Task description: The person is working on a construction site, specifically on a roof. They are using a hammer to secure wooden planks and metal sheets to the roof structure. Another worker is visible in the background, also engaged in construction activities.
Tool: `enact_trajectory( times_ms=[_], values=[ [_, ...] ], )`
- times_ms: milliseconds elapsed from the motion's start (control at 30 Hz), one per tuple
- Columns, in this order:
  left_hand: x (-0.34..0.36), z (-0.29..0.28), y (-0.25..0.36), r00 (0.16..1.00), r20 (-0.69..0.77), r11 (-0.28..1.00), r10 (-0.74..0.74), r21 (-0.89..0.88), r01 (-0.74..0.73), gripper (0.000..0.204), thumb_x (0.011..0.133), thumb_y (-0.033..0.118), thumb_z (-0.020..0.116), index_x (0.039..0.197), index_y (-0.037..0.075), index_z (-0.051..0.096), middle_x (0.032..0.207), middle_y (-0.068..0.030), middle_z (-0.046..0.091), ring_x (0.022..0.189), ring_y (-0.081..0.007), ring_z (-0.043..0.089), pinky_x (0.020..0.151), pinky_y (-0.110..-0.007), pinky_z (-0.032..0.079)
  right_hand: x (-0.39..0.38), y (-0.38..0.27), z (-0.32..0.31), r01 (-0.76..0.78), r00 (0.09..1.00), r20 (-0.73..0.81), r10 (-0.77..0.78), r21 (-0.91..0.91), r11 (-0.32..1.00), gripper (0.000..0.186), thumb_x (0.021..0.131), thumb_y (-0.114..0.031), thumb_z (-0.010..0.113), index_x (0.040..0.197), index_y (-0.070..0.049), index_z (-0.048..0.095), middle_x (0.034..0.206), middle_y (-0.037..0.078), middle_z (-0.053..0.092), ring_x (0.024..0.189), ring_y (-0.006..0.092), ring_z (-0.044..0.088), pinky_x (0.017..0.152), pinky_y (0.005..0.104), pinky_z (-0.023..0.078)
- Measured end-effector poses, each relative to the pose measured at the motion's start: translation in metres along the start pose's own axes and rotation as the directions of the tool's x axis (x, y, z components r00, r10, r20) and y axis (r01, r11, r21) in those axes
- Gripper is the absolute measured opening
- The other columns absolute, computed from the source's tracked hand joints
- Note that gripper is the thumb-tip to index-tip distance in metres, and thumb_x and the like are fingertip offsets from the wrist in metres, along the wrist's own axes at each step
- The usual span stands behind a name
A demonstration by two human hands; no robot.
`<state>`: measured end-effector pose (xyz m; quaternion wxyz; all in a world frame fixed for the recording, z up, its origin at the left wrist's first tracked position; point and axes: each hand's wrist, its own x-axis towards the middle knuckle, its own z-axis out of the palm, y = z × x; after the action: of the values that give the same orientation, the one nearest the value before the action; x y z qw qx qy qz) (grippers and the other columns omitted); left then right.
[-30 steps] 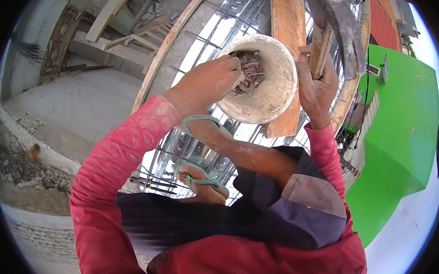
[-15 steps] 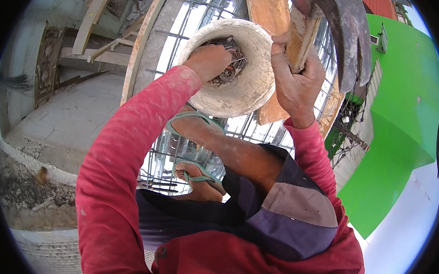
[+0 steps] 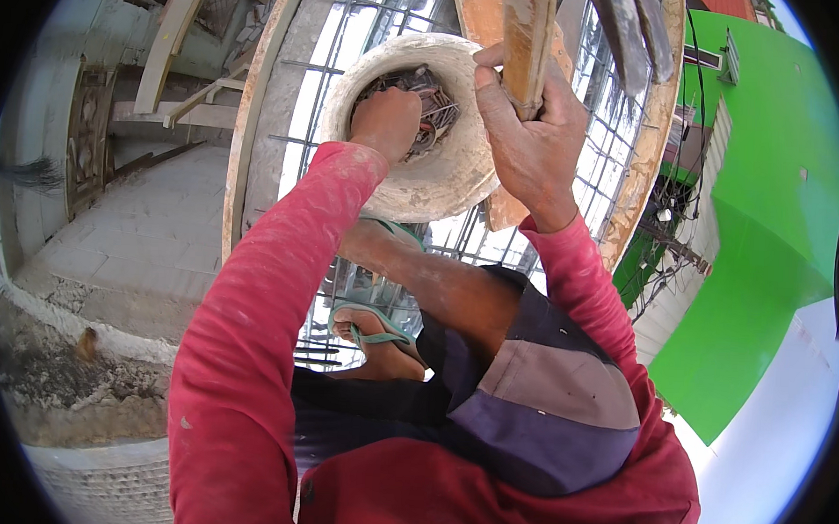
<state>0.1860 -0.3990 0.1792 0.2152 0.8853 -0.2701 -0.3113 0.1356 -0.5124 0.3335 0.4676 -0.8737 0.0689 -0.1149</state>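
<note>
Bucket, round, off-white, seen upper centre of frame. Left hand sunk inside among thin dark metal nails, fingers curled, hold can't be told. Wooden-handled claw hammer gripped by right hand, beside bucket's right rim.

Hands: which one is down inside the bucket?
The left hand, set among the metal bits in the whitish bucket; the right hand instead grips a wooden handle.

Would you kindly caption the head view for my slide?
Left hand inside a bucket of metal pieces, right hand holding a hammer.
</note>
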Motion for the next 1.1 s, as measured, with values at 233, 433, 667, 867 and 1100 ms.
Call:
enact_trajectory(
  times_ms=[233, 433, 667, 867, 1100],
  values=[
    [-0.006, 0.018, 0.017, 0.975, -0.101, 0.975, -0.199, -0.118, 0.187, 0.018, 0.085, 0.015, 0.068, 0.096, 0.003, 0.076, 0.097, -0.0221, 0.073, 0.091, -0.0377, 0.073, 0.081, -0.047, 0.058, 0.002, 0.005, 0.003, -0.002, 1.000, 0.004, 0.002, 0.079, 0.997, 0.015, 0.096, -0.015, 0.068, 0.108, -0.006, 0.066, 0.075, -0.005, 0.058, 0.059, 0.0021, 0.051, 0.051, 0.0193, 0.039],
    [0.001, 0.023, 0.003, 0.954, 0.087, 0.899, -0.287, -0.319, 0.299, 0.025, 0.085, 0.024, 0.070, 0.098, 0.004, 0.077, 0.098, -0.0190, 0.075, 0.097, -0.0324, 0.072, 0.086, -0.042, 0.055, 0.002, 0.001, 0.002, -0.165, 0.986, 0.040, 0.160, 0.180, 0.970, 0.015, 0.094, -0.012, 0.065, 0.107, -0.005, 0.067, 0.085, 0.001, 0.065, 0.074, 0.0063, 0.060, 0.066, 0.0237, 0.049],
    [-0.016, 0.018, -0.027, 0.944, 0.111, 0.885, 0.312, -0.395, -0.246, 0.021, 0.084, 0.021, 0.068, 0.090, 0.002, 0.076, 0.086, -0.0137, 0.075, 0.079, -0.0266, 0.071, 0.077, -0.038, 0.054, -0.007, 0.019, -0.003, -0.193, 0.981, 0.023, 0.192, 0.193, 0.962, 0.016, 0.094, -0.013, 0.066, 0.108, -0.004, 0.067, 0.091, 0.001, 0.066, 0.079, 0.0079, 0.061, 0.071, 0.0257, 0.051],
    [0.012, 0.029, -0.024, 0.989, -0.058, 0.957, -0.139, -0.264, 0.119, 0.024, 0.086, 0.021, 0.068, 0.093, -0.002, 0.074, 0.096, -0.0275, 0.071, 0.092, -0.0406, 0.071, 0.082, -0.045, 0.058, -0.003, 0.020, -0.001, -0.162, 0.986, 0.001, 0.165, 0.194, 0.967, 0.018, 0.094, -0.014, 0.066, 0.108, -0.004, 0.066, 0.091, 0.001, 0.066, 0.080, 0.0084, 0.061, 0.072, 0.0270, 0.051],
    [0.000, 0.040, 0.006, 0.933, -0.167, 0.936, -0.319, -0.210, 0.282, 0.018, 0.088, 0.018, 0.065, 0.088, 0.003, 0.076, 0.089, -0.0201, 0.074, 0.087, -0.0364, 0.073, 0.078, -0.046, 0.059, -0.001, 0.015, 0.002, -0.195, 0.980, -0.008, 0.200, 0.182, 0.964, 0.018, 0.093, -0.015, 0.066, 0.106, -0.004, 0.067, 0.089, 0.002, 0.066, 0.077, 0.0088, 0.060, 0.070, 0.0265, 0.050]
  ],
)
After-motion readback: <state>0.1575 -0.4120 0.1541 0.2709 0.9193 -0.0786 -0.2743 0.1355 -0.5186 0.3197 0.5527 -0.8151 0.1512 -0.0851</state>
